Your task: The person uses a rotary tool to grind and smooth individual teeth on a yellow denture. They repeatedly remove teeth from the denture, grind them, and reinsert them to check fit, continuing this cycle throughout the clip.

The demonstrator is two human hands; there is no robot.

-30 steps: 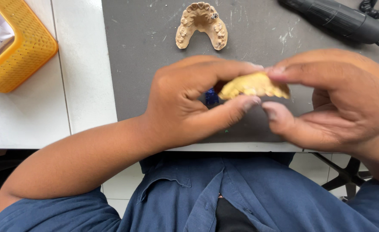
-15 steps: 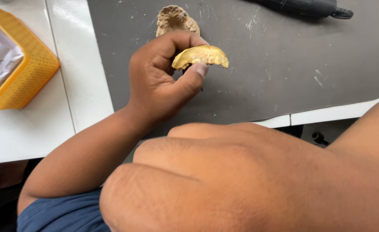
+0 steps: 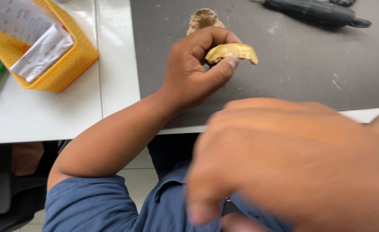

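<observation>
Blurred right hand [image 3: 301, 167] fills foreground; second cast [image 3: 204, 19] behind left hand [image 3: 193, 71]

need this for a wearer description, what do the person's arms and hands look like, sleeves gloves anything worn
Both hands are bare: no gloves, rings or watch show. The left hand and its forearm are uncovered up to a short blue sleeve of plain woven shirt cloth, ending above the elbow. The right hand is close to the camera and blurred; its wrist is out of frame, so its sleeve cannot be seen.
</observation>
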